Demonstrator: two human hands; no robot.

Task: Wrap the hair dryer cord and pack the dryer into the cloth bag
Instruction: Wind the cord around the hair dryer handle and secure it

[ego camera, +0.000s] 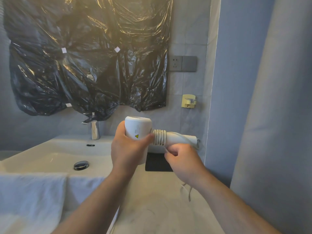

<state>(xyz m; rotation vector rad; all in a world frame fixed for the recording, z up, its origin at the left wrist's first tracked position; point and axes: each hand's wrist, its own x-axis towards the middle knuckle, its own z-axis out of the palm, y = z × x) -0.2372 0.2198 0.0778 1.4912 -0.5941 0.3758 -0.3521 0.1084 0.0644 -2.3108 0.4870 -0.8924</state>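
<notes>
Cord point(159, 137) wrapping on the dryer handle, held above the surface point(162, 200).
I see my left hand point(128, 149) clenched around the white hair dryer point(138, 127) body, while my right hand point(181, 157) pinches the loose cord just below the coils; a dark bag point(157, 163) lies behind.

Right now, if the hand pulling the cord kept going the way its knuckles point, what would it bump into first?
Probably the hair dryer: the right hand points up-left at its cord-wrapped handle, very close. Depth is hard to judge.
</notes>
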